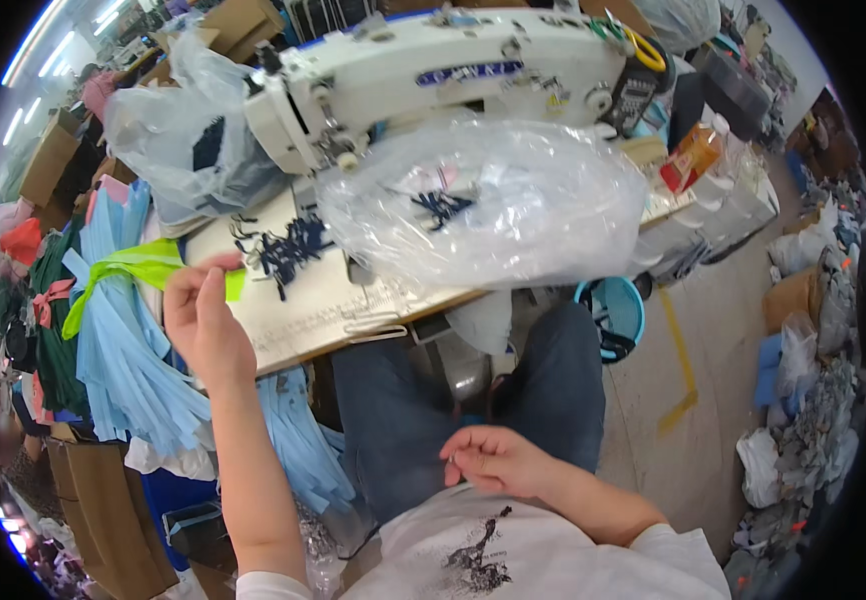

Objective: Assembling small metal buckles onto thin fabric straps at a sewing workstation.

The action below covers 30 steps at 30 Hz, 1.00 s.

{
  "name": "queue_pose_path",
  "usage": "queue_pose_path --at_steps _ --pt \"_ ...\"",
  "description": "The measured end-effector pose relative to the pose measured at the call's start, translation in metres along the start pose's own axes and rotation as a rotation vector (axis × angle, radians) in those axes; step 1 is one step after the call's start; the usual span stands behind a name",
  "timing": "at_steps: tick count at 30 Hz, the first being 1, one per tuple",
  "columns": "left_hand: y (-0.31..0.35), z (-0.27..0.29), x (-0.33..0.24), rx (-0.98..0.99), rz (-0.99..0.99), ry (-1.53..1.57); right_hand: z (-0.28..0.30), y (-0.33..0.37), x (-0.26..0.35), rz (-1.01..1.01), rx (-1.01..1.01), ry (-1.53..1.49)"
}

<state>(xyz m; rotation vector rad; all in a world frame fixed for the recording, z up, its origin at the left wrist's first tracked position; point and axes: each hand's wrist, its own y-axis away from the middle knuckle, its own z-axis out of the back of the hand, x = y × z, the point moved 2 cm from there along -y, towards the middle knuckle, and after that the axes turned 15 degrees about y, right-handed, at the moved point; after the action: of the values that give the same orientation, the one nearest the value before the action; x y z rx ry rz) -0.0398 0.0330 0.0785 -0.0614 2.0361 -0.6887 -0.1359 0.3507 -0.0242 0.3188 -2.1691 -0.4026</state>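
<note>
My left hand [210,320] is over the left end of the sewing table, fingers curled with thumb and forefinger close together. A neon green fabric strip [138,264] runs through or behind those fingers, its short end showing on their right. To the right of this hand lies a small heap of dark navy fabric pieces [293,250]. My right hand [498,461] is in front of my lap, fingertips pinched together; a tiny pale thing may show at the tips, too small to name. A large clear plastic bag [543,210] with more navy pieces covers the table's middle.
A white sewing machine [453,75] spans the back of the table. Light blue strips [118,340] hang at the left, by another plastic bag [188,130]. An orange bottle [693,157] stands at the right; a blue bin [618,310] is below the table edge.
</note>
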Motion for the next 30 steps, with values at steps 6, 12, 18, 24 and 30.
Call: queue_pose_path --at_steps 6,12,18,24,30 --pt "0.120 -0.029 -0.030 0.263 0.471 0.235 0.012 0.012 0.013 0.254 0.034 -0.186" --pt "0.204 -0.048 -0.033 0.087 0.849 0.149 0.018 0.020 0.014 0.313 -0.066 -0.172" --pt "0.233 -0.046 -0.032 0.197 0.975 0.187 0.016 0.022 0.011 0.338 -0.080 -0.078" --pt "0.236 -0.046 -0.033 0.274 0.578 -0.035 0.009 0.022 0.018 0.309 -0.145 -0.084" --pt "0.218 -0.044 -0.039 0.490 0.371 -0.262 0.017 0.020 0.003 0.327 -0.091 -0.097"
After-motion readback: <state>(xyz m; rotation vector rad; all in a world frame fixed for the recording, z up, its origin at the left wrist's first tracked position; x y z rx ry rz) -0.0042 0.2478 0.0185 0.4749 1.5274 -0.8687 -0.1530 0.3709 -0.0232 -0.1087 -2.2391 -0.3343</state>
